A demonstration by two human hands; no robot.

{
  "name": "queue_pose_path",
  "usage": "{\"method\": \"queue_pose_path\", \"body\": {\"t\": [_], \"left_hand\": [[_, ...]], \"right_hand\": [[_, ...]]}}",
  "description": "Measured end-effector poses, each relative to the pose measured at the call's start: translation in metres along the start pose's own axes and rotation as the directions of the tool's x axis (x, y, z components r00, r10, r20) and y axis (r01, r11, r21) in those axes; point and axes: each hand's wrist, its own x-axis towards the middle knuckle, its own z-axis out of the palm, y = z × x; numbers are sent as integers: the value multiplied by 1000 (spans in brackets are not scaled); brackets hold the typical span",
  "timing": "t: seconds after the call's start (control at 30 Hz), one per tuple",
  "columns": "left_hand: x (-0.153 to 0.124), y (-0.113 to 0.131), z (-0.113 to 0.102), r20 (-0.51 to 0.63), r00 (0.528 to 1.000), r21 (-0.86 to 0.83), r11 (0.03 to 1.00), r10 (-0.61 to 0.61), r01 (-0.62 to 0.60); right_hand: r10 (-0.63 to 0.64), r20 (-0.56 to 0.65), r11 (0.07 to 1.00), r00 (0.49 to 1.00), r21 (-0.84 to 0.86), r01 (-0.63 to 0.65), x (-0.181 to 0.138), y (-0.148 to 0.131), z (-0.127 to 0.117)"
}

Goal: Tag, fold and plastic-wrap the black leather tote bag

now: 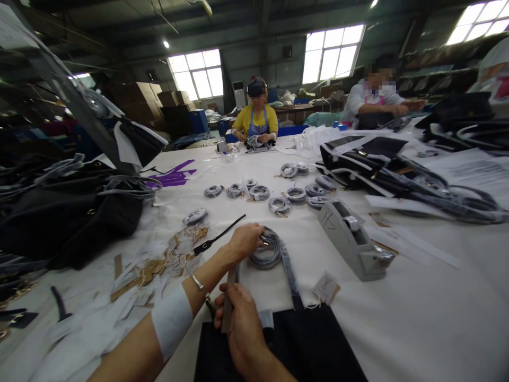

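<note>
A black bag [314, 345] lies at the table's near edge, its plastic-wrapped handle [291, 276] arching away from me. My left hand [247, 241] is closed at the top of that handle, beside a coiled wrapped strap [265, 259] lying within the arch. Closer to me, my right hand [242, 318] is closed around a narrow brown strip [227, 313] by the handle's left base. Fingers hide part of the strip and the handle's left side. A white tag [326, 288] on a string rests by the handle's right base.
Right of the bag stands a grey tape dispenser [353, 241]. Several coiled straps [296, 195] lie farther back. Loose tags [159, 270] and a black strap [217, 236] are on the left. Black bags [63, 212] are piled at both sides. Two co-workers [256, 119] sit across the table.
</note>
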Motion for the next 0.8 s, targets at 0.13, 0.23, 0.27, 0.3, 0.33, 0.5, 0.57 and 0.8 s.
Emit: {"method": "queue_pose_path", "body": {"t": [0.13,0.23,0.27,0.3,0.33,0.5,0.57,0.8], "left_hand": [[15,-13,4,-120,992,18,999,-26,28],[13,-19,8,-119,992,-6,999,-33,33],[11,-21,9,-102,994,-16,999,-30,29],[9,-22,10,-79,997,-22,999,-28,26],[6,-22,11,-52,998,-24,999,-30,28],[1,-16,17,0,997,9,996,-83,83],[3,-12,18,-36,996,11,996,-83,83],[12,-9,26,-90,993,-6,997,-81,81]], "right_hand": [[-2,-1,1000,1000,-14,2,-1,-2,0],[6,-1,1000,1000,-9,-6,-1,-1,0],[7,0,1000,1000,-10,-7,-1,0,0],[8,2,1000,1000,-12,-8,-1,1,-1],[8,3,1000,1000,-14,-8,0,1,-1],[10,-1,1000,1000,-6,-10,0,1,-1],[17,-1,1000,1000,-7,-17,0,0,-1],[25,2,1000,1000,-17,-25,0,0,-1]]}}
